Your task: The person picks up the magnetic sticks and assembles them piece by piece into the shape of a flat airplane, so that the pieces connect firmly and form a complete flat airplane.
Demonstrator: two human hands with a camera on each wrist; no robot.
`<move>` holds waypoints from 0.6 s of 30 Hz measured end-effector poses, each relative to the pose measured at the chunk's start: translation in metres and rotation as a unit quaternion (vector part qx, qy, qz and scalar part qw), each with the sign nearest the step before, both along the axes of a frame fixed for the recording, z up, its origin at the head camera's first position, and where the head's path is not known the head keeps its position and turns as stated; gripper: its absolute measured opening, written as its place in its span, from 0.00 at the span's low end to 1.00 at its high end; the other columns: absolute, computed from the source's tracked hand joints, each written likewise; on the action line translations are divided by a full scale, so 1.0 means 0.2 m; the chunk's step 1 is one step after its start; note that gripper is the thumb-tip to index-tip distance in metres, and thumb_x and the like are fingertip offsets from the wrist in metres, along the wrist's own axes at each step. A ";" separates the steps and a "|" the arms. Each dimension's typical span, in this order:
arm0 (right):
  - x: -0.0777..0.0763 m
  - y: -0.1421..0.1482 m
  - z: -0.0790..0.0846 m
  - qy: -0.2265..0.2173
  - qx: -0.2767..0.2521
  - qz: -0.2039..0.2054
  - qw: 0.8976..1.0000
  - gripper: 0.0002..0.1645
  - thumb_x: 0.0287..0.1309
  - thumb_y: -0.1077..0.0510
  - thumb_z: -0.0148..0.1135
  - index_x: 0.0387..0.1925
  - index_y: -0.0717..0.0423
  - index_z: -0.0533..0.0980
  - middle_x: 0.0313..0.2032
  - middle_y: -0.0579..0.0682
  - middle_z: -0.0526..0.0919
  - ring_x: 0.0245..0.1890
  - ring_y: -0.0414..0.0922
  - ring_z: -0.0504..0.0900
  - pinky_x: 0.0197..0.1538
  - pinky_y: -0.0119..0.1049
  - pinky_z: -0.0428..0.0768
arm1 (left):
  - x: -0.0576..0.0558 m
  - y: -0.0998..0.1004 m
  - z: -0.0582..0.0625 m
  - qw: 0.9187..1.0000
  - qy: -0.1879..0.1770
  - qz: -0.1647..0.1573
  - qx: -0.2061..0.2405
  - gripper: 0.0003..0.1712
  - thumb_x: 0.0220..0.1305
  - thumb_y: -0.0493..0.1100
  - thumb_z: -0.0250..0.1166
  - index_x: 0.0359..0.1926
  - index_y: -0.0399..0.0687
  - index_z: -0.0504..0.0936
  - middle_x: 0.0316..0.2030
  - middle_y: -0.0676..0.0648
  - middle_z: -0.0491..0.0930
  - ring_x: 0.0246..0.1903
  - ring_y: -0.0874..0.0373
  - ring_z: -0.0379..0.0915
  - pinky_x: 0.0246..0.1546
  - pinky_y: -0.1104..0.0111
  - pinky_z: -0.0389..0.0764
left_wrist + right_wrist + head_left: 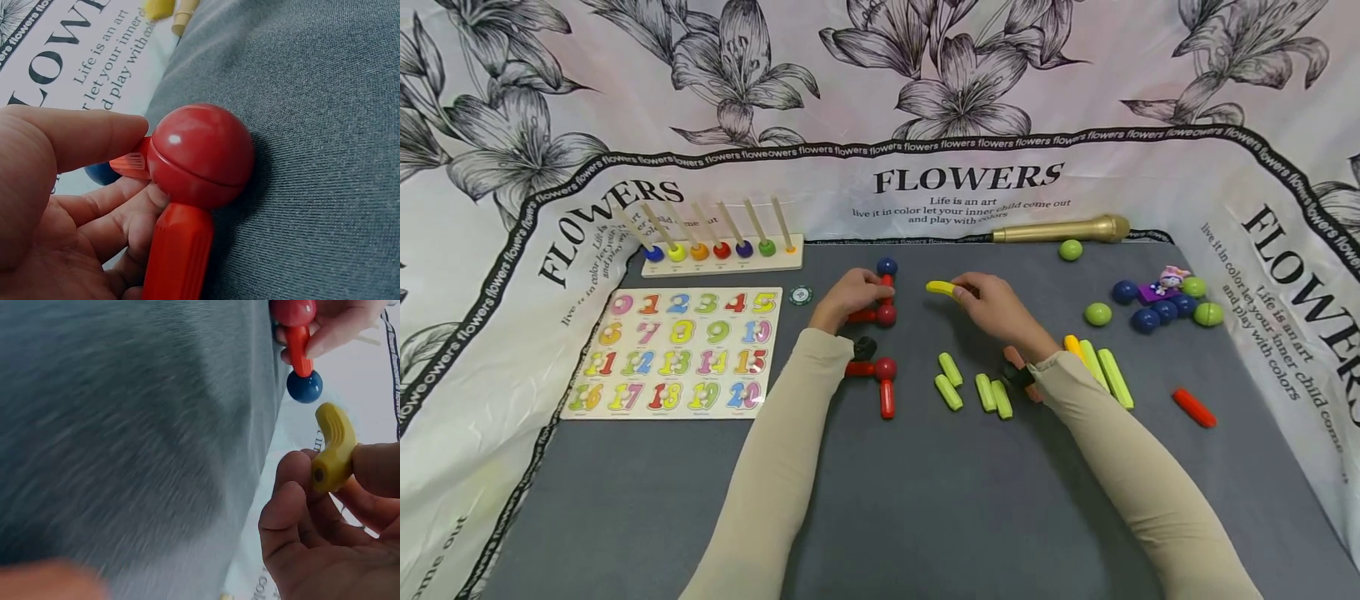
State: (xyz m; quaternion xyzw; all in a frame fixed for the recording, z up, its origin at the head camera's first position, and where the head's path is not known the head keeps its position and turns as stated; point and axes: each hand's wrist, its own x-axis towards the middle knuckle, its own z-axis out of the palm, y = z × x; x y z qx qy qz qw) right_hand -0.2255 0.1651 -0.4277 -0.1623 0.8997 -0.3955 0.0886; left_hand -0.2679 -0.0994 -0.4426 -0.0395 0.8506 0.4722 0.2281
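Note:
My left hand [850, 293] pinches a red rod [131, 161] of a joined piece between thumb and fingers. That rod links a red ball [203, 156] to a blue ball [887, 267], and a second red rod [178, 256] runs off the red ball. Nearer to me, another red ball [886, 368] has red rods on two sides. Just right of the blue ball, my right hand [996, 310] pinches a curved yellow rod [940, 288] by one end; its other end points toward the blue ball. Several short green rods [950, 369] lie below the hands.
Left stand a number board [765, 346], a peg stand [722, 264] with coloured beads, and a round chip [801, 295]. Right are long green rods [1115, 379], a red rod [1195, 408], green balls [1097, 314], blue balls [1146, 321] and a small figure [1170, 279]. A gold microphone [1060, 230] lies behind.

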 end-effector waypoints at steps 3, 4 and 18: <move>-0.05 -0.05 -0.01 -0.007 -0.014 -0.018 1.000 0.20 0.85 0.60 0.50 0.64 0.70 0.77 0.44 0.65 0.83 0.40 0.56 0.78 0.44 0.49 0.75 | 0.00 0.00 -0.01 1.000 -0.004 0.000 -0.004 0.23 0.77 0.49 0.67 0.61 0.36 0.80 0.53 0.41 0.78 0.51 0.49 0.71 0.54 0.59 0.74; -0.07 -0.06 -0.02 -0.011 -0.019 -0.025 0.999 0.20 0.85 0.60 0.49 0.64 0.70 0.77 0.44 0.65 0.83 0.41 0.57 0.79 0.44 0.49 0.75 | 0.00 0.01 -0.01 1.000 -0.005 -0.001 -0.005 0.23 0.77 0.49 0.67 0.61 0.36 0.80 0.53 0.41 0.78 0.51 0.49 0.71 0.54 0.59 0.74; -0.30 -0.23 -0.02 -0.062 -0.090 -0.098 0.989 0.20 0.85 0.58 0.51 0.59 0.71 0.81 0.47 0.67 0.87 0.42 0.54 0.83 0.43 0.38 0.76 | -0.01 -0.01 0.00 1.000 0.006 0.000 -0.005 0.21 0.76 0.48 0.67 0.59 0.36 0.81 0.49 0.42 0.78 0.47 0.50 0.71 0.48 0.63 0.71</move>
